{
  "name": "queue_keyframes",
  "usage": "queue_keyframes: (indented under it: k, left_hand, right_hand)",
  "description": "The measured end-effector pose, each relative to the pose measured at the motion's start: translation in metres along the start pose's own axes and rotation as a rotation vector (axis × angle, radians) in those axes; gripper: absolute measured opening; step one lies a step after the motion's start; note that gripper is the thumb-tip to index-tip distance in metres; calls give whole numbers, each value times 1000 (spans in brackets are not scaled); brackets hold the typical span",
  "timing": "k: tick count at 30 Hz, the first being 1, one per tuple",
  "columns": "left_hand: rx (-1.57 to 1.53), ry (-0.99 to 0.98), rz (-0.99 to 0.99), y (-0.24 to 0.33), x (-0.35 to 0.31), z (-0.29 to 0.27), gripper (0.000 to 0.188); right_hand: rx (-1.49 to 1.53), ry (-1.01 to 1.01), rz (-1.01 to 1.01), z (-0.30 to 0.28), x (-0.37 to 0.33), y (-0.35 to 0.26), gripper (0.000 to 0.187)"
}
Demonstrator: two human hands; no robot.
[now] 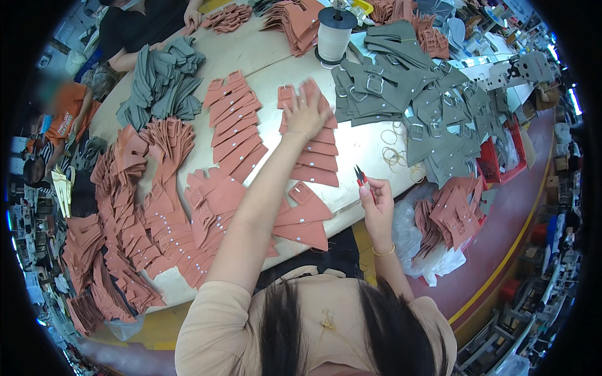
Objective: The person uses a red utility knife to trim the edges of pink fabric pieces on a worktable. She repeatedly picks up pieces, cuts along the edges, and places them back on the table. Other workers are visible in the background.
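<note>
My left hand (pixel 306 117) reaches far over the table with its fingers spread, on or just above a column of overlapping terracotta pieces (pixel 316 161). Those flat pieces look like leather or fabric, and each shows a small pale tag. To its left runs a second overlapping column (pixel 235 128) of the same kind. Between the thumb and fingers of my right hand (pixel 377 207) is a pair of small thread snips (pixel 360 176), red-handled with dark pointed tips, held near the table's front edge. Nearer me lie more terracotta pieces (pixel 301 216), one with a covered buckle.
Grey-green buckled pieces (pixel 382 84) cover the right side, beside loose elastic bands (pixel 394 153). A white thread cone (pixel 334 37) stands at the back. Terracotta heaps (pixel 119 207) and a grey-green pile (pixel 160 81) fill the left. A plastic bag (pixel 433 260) hangs right; a co-worker (pixel 147 25) sits opposite.
</note>
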State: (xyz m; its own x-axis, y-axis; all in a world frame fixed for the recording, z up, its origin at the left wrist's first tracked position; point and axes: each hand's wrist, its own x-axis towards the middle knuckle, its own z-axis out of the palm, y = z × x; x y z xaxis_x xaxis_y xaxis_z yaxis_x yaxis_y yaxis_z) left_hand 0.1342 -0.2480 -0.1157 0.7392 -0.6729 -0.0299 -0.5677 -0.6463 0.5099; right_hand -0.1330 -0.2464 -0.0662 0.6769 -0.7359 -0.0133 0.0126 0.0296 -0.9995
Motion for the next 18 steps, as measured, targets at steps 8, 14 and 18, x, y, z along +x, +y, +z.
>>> queue_keyframes:
  k: [8,14,18]
  left_hand:
    - [-315,0,149,-46,-37,-17,69]
    - [296,-331,-113,-69,-193,-75,74]
    - [258,-225,-28,-66,-242,-62,82]
  right_hand:
    - [-47,-21,43,-13,6,13,25]
    - [-124,-212,34,21,6,24,28]
    - [-240,-342,50,47,-1,18,30]
